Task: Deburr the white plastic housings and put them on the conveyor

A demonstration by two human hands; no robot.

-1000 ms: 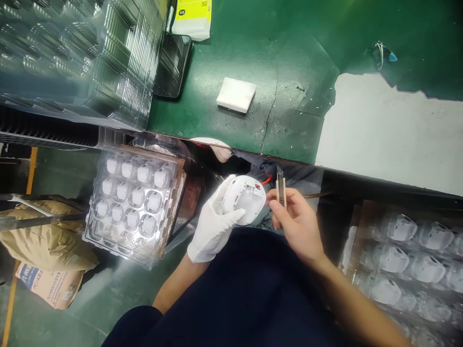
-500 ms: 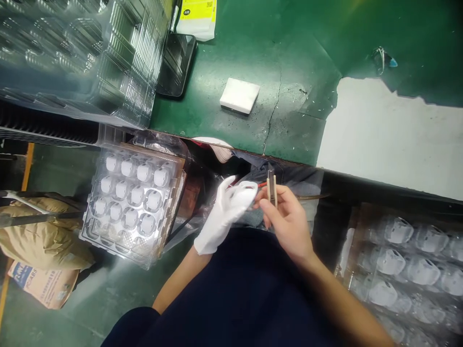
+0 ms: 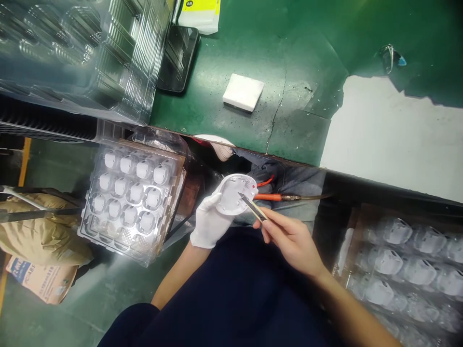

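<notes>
My left hand (image 3: 210, 224), in a white glove, grips a round white plastic housing (image 3: 231, 195) by its lower left edge. The hollow inside of the housing faces up at me, with small posts along its rim. Bare and ungloved, my right hand (image 3: 289, 238) is closed around a utility knife (image 3: 257, 212) with a pale handle. The knife's blade points up and left, over the inside of the housing; whether it touches the plastic I cannot tell. Behind the housing lies an orange-handled tool (image 3: 271, 196) with a metal shaft, across my lap.
A clear tray (image 3: 87, 209) of white parts stands at left, another tray (image 3: 392, 265) at right. On the green bench (image 3: 307, 43) are a white block (image 3: 243, 91), a phone (image 3: 178, 60) and stacked clear trays (image 3: 123, 62). Brown sacks (image 3: 43, 236) lie at far left.
My left hand has turned the housing so its hollow side shows. The knife has swung from upright to slanting left, and its blade is now over the housing.
</notes>
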